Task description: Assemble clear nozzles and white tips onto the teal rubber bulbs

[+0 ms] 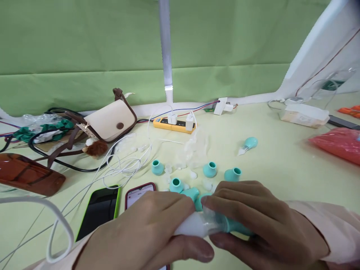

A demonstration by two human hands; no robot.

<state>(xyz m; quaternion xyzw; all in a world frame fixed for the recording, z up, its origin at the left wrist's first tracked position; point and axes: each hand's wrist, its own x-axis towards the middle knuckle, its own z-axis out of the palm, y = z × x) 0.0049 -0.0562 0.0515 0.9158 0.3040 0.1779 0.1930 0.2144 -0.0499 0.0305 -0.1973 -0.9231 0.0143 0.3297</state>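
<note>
Low in the head view, my left hand [146, 228] is closed around a smooth white nozzle [191, 226]. My right hand [255, 221] grips a teal rubber bulb [237, 227] with a clear plastic collar [213, 221] at its front. Nozzle and collar meet end to end between my hands; how far one goes into the other is hidden by fingers. Just beyond lie several loose teal bulbs [209, 170] with open mouths and small translucent white parts [207, 184]. A whole bulb syringe [249, 145], teal with a clear tip, rests farther right.
Two phones, one with a green edge [98, 210] and one red-edged [140, 192], lie left. White cables [126, 168] tangle beyond them. A cream handbag [109, 120], yellow power strip [174, 125] and white box [304, 114] stand at the back. A red bag [337, 144] is right.
</note>
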